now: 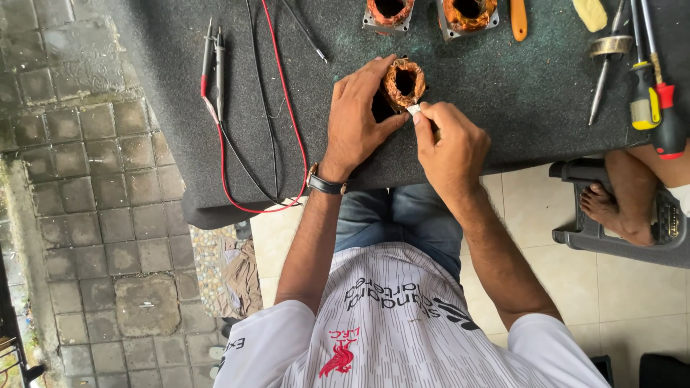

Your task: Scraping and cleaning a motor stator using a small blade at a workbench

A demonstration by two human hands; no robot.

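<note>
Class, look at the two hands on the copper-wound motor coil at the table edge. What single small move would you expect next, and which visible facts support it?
Probably a short press or tuck of the small white strip against the coil's rim. The left hand already cups and steadies the copper-wound stator coil on the dark mat, while the right hand pinches the strip right at its lower edge.

Shirt: white short-sleeved jersey (402,323) with black lettering and a red crest.
Trousers: blue denim jeans (399,215).
Left wrist: black-strapped watch (325,184).
Forearms: bare below the sleeves.
</note>
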